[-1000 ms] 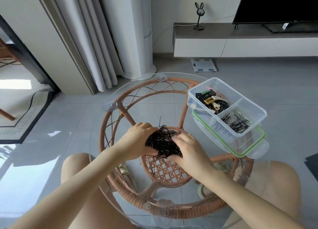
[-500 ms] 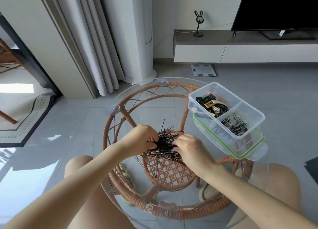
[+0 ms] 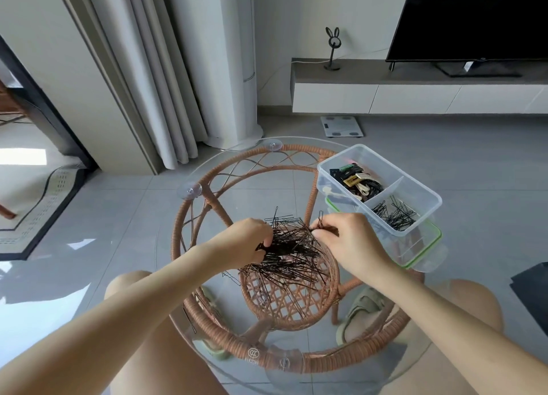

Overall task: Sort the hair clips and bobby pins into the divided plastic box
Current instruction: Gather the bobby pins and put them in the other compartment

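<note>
A big heap of black bobby pins (image 3: 292,255) lies on the round glass table top (image 3: 166,246), above the rattan frame. My left hand (image 3: 246,243) grips a bunch of pins at the heap's left side. At the heap's upper right edge my right hand (image 3: 345,240) pinches a few pins, one loop sticking up. To the right stands the clear divided plastic box (image 3: 421,187): its far compartment holds mixed hair clips (image 3: 357,181), its near one loose bobby pins (image 3: 394,213).
The box sits on a green-rimmed clear lid (image 3: 427,246) at the table's right edge. Stray pins (image 3: 232,277) lie left of the heap. Below the glass are the rattan table base (image 3: 267,356), my knees and sandalled feet. Curtains, a TV unit and a floor scale stand beyond.
My hands have drawn apart, and the pin bundle they squeezed together has spread over the glass. My right hand has shifted right and up with a few pins.
</note>
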The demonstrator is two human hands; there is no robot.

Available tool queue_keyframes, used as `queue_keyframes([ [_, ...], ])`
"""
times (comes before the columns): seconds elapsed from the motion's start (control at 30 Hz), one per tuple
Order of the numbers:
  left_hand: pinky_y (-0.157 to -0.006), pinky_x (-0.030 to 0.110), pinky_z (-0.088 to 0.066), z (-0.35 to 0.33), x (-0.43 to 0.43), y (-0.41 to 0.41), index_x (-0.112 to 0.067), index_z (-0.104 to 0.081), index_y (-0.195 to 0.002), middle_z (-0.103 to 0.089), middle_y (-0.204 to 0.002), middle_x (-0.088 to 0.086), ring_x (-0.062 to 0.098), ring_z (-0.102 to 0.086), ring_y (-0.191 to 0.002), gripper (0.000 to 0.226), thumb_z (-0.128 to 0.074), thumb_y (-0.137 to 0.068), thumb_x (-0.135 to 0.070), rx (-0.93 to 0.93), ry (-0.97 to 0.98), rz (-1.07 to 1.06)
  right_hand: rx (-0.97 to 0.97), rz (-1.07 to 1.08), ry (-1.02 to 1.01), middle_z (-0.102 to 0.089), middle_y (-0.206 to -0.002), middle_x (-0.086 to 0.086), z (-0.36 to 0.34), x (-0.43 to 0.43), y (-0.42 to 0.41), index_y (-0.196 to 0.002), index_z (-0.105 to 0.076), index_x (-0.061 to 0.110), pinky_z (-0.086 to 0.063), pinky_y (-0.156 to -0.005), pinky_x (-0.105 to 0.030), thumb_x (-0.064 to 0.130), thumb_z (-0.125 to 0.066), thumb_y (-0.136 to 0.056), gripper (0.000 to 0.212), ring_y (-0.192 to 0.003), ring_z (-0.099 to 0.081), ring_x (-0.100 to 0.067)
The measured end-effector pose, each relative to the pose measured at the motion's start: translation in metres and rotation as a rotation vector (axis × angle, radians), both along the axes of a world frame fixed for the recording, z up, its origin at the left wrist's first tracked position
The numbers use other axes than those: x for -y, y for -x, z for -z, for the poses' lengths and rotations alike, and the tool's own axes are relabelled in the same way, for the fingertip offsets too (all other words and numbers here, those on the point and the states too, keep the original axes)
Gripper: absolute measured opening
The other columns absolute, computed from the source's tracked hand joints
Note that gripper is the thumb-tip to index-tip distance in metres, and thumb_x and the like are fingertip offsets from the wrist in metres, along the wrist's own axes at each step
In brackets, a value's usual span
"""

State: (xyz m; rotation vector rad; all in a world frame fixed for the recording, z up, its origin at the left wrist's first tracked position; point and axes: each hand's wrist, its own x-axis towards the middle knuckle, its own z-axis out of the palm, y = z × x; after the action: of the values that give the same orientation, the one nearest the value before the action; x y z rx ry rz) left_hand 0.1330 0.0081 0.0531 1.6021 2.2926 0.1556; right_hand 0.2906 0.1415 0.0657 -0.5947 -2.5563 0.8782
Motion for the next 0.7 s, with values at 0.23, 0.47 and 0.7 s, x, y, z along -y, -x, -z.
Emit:
queue_keyframes([
  [0.23, -0.066, 0.023, -0.050, -0.013, 0.004, 0.004, -0.011, -0.065, -0.090, -0.059, -0.079, -0.004, 0.017, -0.058, -0.074, 0.013, -0.063, -0.077, -0.014, 0.113, -0.139, -0.113, -0.100, 0.103, 0.191, -0.072, -0.073, 0.002, -0.015, -0.018, -0.009, -0.079, -0.073, 0.011, -0.052, -0.068, -0.021, 0.012, -0.070, -0.078, 0.004, -0.066, -0.065, -0.005],
  [0.47, -0.052, 0.005, -0.042, -0.033, -0.001, 0.007, -0.019, -0.064, -0.077, -0.060, -0.066, -0.014, -0.003, -0.054, -0.056, 0.010, -0.068, -0.071, -0.012, 0.243, -0.252, -0.265, -0.251, 0.180, 0.522, -0.072, -0.074, -0.010, -0.023, -0.045, -0.015, -0.069, -0.071, 0.017, -0.047, -0.063, -0.031, 0.004, -0.070, -0.077, 0.015, -0.064, -0.060, -0.017],
  [0.7, -0.057, 0.009, -0.048, -0.059, -0.017, 0.000, -0.027, -0.061, -0.064, -0.067, -0.065, -0.009, 0.002, -0.060, -0.057, 0.022, -0.070, -0.070, -0.008, 0.372, -0.360, -0.357, -0.317, 0.238, 0.666, -0.064, -0.054, 0.002, -0.041, -0.087, -0.038, -0.074, -0.067, 0.009, -0.044, -0.050, -0.016, -0.005, -0.064, -0.078, 0.015, -0.052, -0.051, -0.013],
])
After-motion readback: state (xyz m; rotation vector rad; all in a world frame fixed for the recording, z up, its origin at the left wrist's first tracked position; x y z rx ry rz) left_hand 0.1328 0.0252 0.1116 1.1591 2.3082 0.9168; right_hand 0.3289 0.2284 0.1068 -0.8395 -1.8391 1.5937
